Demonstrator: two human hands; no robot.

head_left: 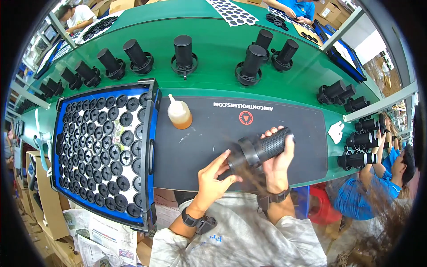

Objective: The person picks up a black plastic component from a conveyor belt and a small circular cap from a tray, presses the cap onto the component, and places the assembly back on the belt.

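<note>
A black microphone (271, 144) with a perforated cylindrical body and a wide ring round its lower part lies tilted above the dark mat. My right hand (279, 164) is closed round the perforated end, palm beneath it and fingertips showing over the far side. At the other end, my left hand (213, 180) has its thumb and fingers around the round lower end; blur and dark strands partly hide this contact. A squeeze bottle (179, 116) with amber liquid stands on the mat (200, 147), beyond my left hand.
At left, a blue-lined tray (149, 178) holds many round black discs. Several similar microphones (183, 51) stand along the green bench (213, 33). A crumpled white tissue (336, 131) lies at right. Co-workers sit at the far side and at right, one in a blue shirt (356, 200).
</note>
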